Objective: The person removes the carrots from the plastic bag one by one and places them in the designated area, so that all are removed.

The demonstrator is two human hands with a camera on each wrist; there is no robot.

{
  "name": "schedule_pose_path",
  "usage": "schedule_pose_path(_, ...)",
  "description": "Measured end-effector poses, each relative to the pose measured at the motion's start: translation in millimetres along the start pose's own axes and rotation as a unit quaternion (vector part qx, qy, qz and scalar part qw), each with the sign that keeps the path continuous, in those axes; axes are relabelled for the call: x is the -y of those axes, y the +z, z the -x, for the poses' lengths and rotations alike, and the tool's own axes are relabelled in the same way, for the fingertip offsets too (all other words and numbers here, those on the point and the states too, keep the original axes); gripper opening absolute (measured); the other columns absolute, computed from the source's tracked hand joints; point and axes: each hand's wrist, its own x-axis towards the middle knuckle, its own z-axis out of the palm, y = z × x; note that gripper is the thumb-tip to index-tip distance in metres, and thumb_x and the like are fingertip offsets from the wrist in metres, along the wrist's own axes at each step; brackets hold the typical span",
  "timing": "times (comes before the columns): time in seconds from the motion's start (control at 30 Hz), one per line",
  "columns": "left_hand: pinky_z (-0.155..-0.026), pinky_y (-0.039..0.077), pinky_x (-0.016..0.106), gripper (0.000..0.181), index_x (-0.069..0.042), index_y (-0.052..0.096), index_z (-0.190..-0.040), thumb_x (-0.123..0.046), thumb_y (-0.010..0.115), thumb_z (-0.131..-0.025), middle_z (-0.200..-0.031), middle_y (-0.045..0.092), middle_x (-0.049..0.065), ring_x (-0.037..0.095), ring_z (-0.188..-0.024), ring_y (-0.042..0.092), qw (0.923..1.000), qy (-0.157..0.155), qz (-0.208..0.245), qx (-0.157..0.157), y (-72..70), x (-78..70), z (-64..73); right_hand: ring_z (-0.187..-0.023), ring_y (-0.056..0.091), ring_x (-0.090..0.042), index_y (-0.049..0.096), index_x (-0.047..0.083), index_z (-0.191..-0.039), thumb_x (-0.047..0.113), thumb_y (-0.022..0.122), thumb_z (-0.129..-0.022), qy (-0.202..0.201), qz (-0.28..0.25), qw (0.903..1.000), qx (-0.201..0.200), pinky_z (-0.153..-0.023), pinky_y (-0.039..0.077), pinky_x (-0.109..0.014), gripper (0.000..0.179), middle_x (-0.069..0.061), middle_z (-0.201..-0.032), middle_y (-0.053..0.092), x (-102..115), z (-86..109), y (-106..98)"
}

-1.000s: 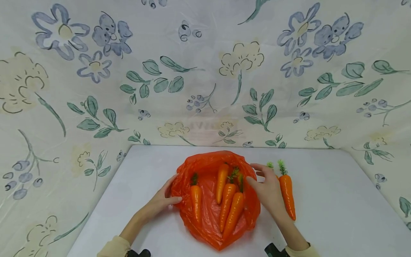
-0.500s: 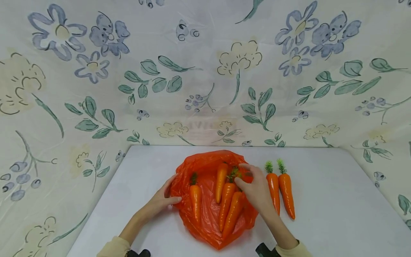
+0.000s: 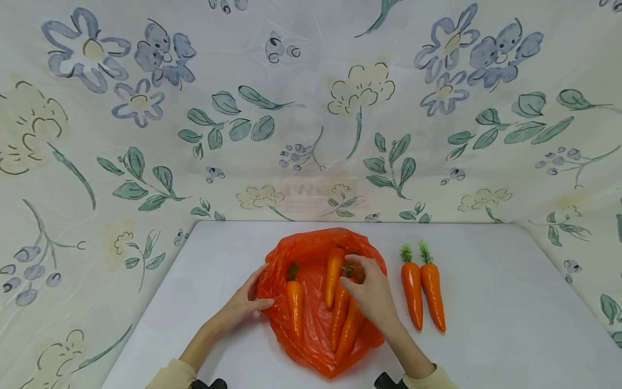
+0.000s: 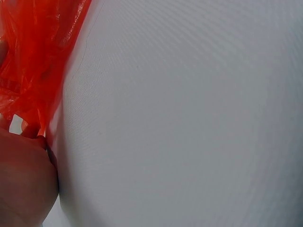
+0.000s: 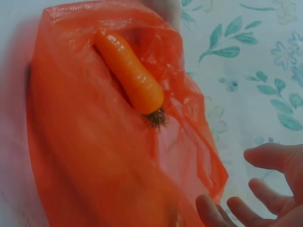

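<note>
Your left hand (image 3: 241, 303) gripped the bag (image 3: 311, 240) at 9 o'clock, likely to keep its mouth wide. Your right hand (image 3: 371, 290) was half-open over the carrots (image 3: 341, 314) inside, around 2 o'clock, holding nothing tbh. Two other carrots (image 3: 412, 294) lay outside at 3.

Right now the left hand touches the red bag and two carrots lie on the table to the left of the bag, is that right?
Not quite: the two carrots on the table lie to the right of the red bag, as the head view shows. The left hand does touch the bag.
</note>
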Motion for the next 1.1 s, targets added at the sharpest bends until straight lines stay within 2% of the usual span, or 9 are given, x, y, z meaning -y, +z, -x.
schedule_pose_path(0.33, -0.117, 0.015, 0.065, 0.088, -0.027, 0.018, -0.158, -0.035, 0.069, -0.086, -0.165, 0.015, 0.008, 0.035, -0.151, 0.011, 0.9999, -0.010, 0.009, 0.000, 0.8, 1.1, 0.0, -0.115, 0.056, -0.033, 0.057, 0.010, -0.133, 0.012, 0.069, -0.090, 0.027, -0.013, 0.9988, 0.037, -0.090, 0.056, -0.045, 0.045, -0.014, -0.132, 0.056, 3, 1.8, 18)
schedule_pose_path(0.53, -0.117, 0.014, 0.065, 0.088, -0.028, 0.018, -0.158, -0.035, 0.070, -0.086, -0.165, 0.014, 0.008, 0.035, -0.151, 0.011, 0.9999, -0.011, 0.008, 0.000, 0.6, 4.1, -0.8, -0.115, 0.054, -0.033, 0.058, 0.010, -0.132, 0.012, 0.070, -0.090, 0.018, -0.011, 0.9987, 0.046, -0.087, 0.057, -0.043, 0.044, -0.014, -0.131, 0.055, 2, 7.0, 27)
schedule_pose_path(0.77, -0.117, 0.014, 0.066, 0.088, -0.027, 0.018, -0.158, -0.034, 0.069, -0.087, -0.165, 0.015, 0.009, 0.036, -0.151, 0.011, 1.0000, -0.003, 0.006, 0.002, 0.4, 2.4, -0.1, -0.105, 0.054, -0.032, 0.059, 0.009, -0.130, 0.013, 0.072, -0.088, 0.010, -0.003, 0.9984, 0.055, -0.085, 0.056, -0.043, 0.043, -0.015, -0.125, 0.056, 0, 5.8, 34)
schedule_pose_path(0.9, -0.117, 0.015, 0.066, 0.087, -0.028, 0.018, -0.158, -0.034, 0.069, -0.087, -0.165, 0.015, 0.008, 0.035, -0.150, 0.012, 1.0000, -0.006, 0.006, 0.001, 0.9, 2.5, 0.0, -0.105, 0.055, -0.031, 0.059, 0.009, -0.130, 0.015, 0.072, -0.089, 0.014, 0.002, 0.9979, 0.064, -0.088, 0.056, -0.046, 0.044, -0.015, -0.129, 0.056, 0, 5.9, 37)
schedule_pose_path(1.1, -0.116, 0.014, 0.067, 0.088, -0.026, 0.017, -0.158, -0.035, 0.068, -0.087, -0.165, 0.014, 0.010, 0.037, -0.150, 0.011, 1.0000, -0.004, -0.005, 0.002, 0.3, 1.4, 0.1, -0.104, 0.056, -0.031, 0.058, 0.007, -0.131, 0.015, 0.073, -0.088, 0.007, 0.012, 0.9966, 0.082, -0.084, 0.057, -0.045, 0.046, -0.016, -0.129, 0.055, -1, 7.2, 40)
